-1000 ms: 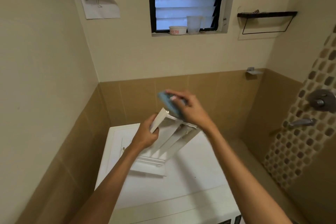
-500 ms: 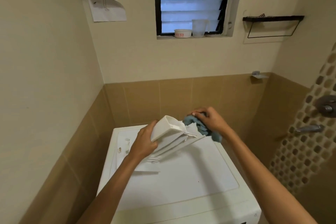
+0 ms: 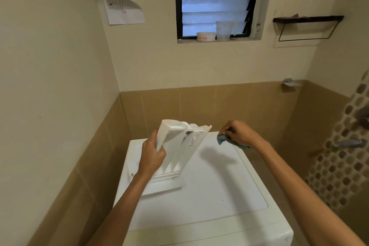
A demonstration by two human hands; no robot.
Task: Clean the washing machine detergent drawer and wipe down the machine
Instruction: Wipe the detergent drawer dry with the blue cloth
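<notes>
Tilting above the washing machine [image 3: 209,195], the detergent drawer [image 3: 179,152] is held by its left edge in the left grip [image 3: 152,156]; just right of it, not touching, the right grip [image 3: 237,134] clutches a bunched blue cloth [image 3: 221,141]; a tub [image 3: 206,36] sits on the far windowsill [image 3: 239,40].

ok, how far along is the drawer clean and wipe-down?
Done: the detergent drawer is out, propped on end on the washing machine top. In hand: left hand grips the drawer; right hand holds a blue cloth just beside it, not touching. Left: finish the compartments (cleanliness unclear here), refit the drawer, wipe the machine; a dark speck sits on the top.
</notes>
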